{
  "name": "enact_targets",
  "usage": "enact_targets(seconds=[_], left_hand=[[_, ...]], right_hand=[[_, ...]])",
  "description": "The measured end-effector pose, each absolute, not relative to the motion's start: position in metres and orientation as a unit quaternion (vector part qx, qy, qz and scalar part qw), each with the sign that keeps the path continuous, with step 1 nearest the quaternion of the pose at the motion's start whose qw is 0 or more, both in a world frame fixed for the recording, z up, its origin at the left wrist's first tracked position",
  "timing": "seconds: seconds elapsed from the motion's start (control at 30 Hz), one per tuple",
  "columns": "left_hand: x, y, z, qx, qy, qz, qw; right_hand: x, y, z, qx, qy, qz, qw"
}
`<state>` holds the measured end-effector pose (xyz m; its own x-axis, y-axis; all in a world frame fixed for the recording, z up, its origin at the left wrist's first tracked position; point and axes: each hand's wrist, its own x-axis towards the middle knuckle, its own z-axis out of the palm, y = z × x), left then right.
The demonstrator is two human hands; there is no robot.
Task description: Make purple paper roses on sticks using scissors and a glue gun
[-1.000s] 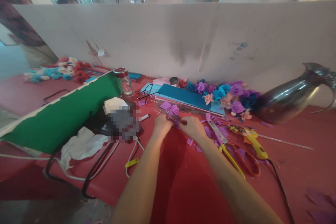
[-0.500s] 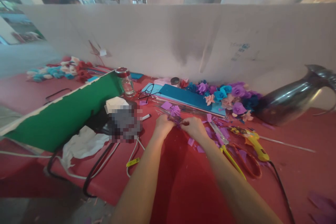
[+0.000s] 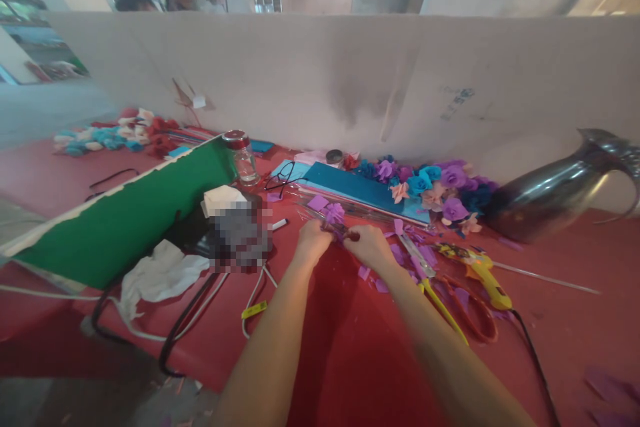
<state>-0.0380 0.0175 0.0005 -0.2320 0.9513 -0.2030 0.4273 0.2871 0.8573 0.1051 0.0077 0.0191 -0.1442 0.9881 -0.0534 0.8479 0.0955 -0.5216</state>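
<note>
Close together over the red table, my left hand (image 3: 316, 240) and my right hand (image 3: 369, 245) both have their fingers pinched on a small piece of purple paper. Much of that paper is hidden by the fingers. Just beyond the fingertips, a ruffled purple paper flower (image 3: 335, 213) shows; whether it is joined to the held piece I cannot tell. To the right of my right hand lie purple paper scraps (image 3: 397, 253), scissors (image 3: 423, 267) with yellow and red handles, and a yellow glue gun (image 3: 493, 285) with a black cord.
Finished paper flowers (image 3: 433, 180) are heaped behind blue paper sheets (image 3: 350, 183). A metal jug (image 3: 545, 193) leans at the right. On the left stand a glass jar (image 3: 245, 160), a green panel (image 3: 135, 213), crumpled tissue (image 3: 163, 273) and cables. A pale partition (image 3: 280, 73) rises behind; people are beyond it.
My hands stay in nearly the same place, with the fingers shifting slightly on the purple paper. Beyond the partition, the people have changed position.
</note>
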Motion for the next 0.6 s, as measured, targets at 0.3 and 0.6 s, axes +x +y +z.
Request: enact_targets(seconds=[0.3, 0.6], left_hand=[[-0.039, 0.015, 0.001, 0.483, 0.702, 0.355, 0.386], [-0.039, 0.016, -0.004, 0.468, 0.699, 0.385, 0.379]], right_hand=[[0.100, 0.005, 0.019, -0.640, -0.723, 0.213, 0.150], [0.102, 0.010, 0.011, -0.644, -0.705, 0.238, 0.179]])
